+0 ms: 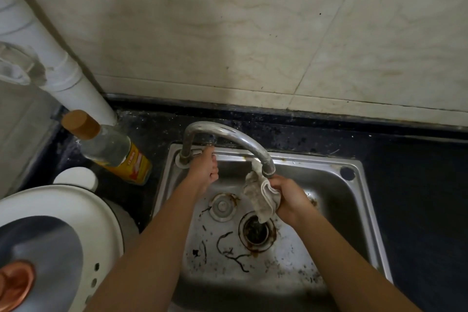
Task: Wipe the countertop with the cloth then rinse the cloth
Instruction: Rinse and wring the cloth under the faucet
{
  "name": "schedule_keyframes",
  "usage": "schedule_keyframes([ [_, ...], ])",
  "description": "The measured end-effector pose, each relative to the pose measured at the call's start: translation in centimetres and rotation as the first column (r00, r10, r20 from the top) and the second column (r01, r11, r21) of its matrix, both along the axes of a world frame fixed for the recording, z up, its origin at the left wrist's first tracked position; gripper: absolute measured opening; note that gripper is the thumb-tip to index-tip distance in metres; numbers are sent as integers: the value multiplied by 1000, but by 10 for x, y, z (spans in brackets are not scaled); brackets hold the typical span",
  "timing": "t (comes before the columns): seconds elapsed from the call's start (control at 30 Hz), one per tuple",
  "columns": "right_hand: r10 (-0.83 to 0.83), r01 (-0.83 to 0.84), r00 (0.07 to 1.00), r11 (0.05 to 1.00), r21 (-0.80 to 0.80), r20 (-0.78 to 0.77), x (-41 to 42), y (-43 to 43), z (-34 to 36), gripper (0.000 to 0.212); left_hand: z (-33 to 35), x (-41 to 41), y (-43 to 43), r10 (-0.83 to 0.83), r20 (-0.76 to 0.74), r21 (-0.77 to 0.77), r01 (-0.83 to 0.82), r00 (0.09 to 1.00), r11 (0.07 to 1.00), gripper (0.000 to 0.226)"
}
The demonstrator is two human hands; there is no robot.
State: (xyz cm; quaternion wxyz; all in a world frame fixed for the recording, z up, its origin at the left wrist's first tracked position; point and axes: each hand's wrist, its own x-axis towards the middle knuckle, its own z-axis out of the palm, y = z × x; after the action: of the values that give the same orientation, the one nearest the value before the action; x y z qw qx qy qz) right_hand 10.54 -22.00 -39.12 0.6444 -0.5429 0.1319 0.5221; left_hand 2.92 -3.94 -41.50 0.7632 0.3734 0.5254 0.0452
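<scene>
Both hands are in over the sink point(329, 180), so we read this as the rinse step, not the wiping. Our right hand point(288, 197) is clenched round the cloth point(257, 196). The cloth is bunched and grey, held right under the mouth of the tap point(228, 134) and above the drain point(255, 232) near the middle of the basin.

Our left hand point(203, 170) reaches to the tap's base at the sink's back edge, fingers curled, one fingertip out toward the small lever there. Does it grip that lever or only touch it? We cannot tell, because the hand covers it.

Next move, as we judge it: get water onto the cloth, then squeeze and work it over the basin so drips stay off the dark countertop point(417, 175).

Is water running? Hard to say: no clear stream shows, and the cloth hides the spout's mouth. The cloth's lower end blurs into the drain. Near the countertop's left edge stands a bottle point(114, 153), its label too small to read. A white lid point(63, 200) is cut off at the lower left.
</scene>
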Motion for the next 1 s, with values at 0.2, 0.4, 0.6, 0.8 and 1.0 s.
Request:
schedule_keyframes([
  [0.2, 12, -12, 1000, 1000, 29, -9, -1, 3, 3, 37, 1, -4, -4, -91, -22, 82, 93, 996, 992, 39],
  [0.4, 9, -8, 999, 1000, 24, -32, -1, 4, 5, 35, 3, -8, -5, -127, -3, 106, 127, 992, 986, 39],
  [0.6, 6, -5, 1000, 999, 42, -29, -3, 6, 6, 38, 0, -9, -6, -147, -21, 157, 149, 989, 976, 40],
  [0.8, -43, 44, 998, 999, 20, -53, -2, 5, 6, 39, -2, -13, -7, -201, -94, 229, 218, 975, 949, 45],
  [1.0, -92, 99, 987, 994, 48, -133, -1, 1, 7, 30, 4, -18, -35, -190, -168, 255, 229, 967, 939, 56],
])
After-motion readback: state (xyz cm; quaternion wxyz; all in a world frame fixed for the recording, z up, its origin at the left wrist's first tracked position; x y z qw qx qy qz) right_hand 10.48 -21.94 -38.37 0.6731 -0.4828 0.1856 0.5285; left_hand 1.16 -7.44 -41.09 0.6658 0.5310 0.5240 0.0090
